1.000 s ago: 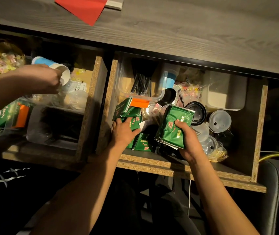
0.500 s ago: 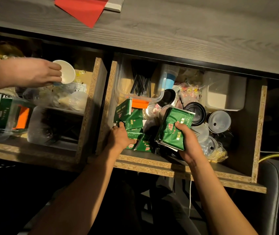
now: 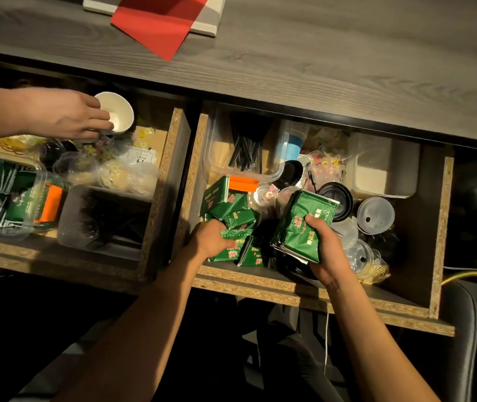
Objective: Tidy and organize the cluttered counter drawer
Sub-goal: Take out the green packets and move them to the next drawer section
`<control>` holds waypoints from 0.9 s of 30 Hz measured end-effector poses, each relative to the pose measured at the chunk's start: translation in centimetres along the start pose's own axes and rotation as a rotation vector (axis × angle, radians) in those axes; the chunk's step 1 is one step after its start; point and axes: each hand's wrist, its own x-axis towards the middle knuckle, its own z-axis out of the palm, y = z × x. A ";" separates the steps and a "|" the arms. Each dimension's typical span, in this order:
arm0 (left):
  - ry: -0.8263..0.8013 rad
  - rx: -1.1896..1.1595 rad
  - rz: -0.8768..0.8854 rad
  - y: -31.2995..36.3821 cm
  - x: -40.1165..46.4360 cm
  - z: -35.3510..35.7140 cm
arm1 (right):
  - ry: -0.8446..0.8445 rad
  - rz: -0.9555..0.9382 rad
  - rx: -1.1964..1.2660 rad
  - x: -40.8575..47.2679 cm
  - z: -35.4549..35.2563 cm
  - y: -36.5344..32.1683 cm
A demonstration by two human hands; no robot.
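Observation:
The right-hand drawer (image 3: 437, 227) is pulled out and full of clutter. My right hand (image 3: 325, 250) grips a stack of green sachets (image 3: 304, 224) above the drawer's front. My left hand (image 3: 212, 239) reaches into a loose heap of green sachets (image 3: 231, 210) at the drawer's front left, its fingers curled over one of them. A clear tub with black straws (image 3: 244, 153) sits at the back left, a white box (image 3: 382, 172) at the back right. Black and clear cup lids (image 3: 375, 211) lie between them.
Another person's hand (image 3: 66, 113) holds a white paper cup (image 3: 119, 116) over the left drawer (image 3: 163, 181), which holds a tub of green sachets (image 3: 2, 195), clear lids and a dark container. Red paper (image 3: 158, 21) lies on the grey counter. A yellow cable (image 3: 475, 275) runs at the right.
My left hand slid forward and down into the loose sachets and closed on one. The other person's hand turned the paper cup mouth-up and lowered it. My right hand stayed with its stack.

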 end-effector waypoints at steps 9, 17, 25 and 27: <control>0.171 -0.361 -0.002 0.7 -0.8 -2.0 | -0.010 0.004 -0.140 -0.3 0.1 0.3; 0.367 -0.796 -0.106 2.9 0.0 -2.6 | -0.188 0.075 -0.173 -1.4 4.8 -0.1; 0.077 -1.085 -0.148 3.2 -2.2 -2.9 | -0.155 0.054 0.107 -2.1 7.7 0.1; 0.060 -1.108 -0.138 2.8 -3.2 -2.6 | -0.155 0.046 0.072 -2.3 8.1 -0.2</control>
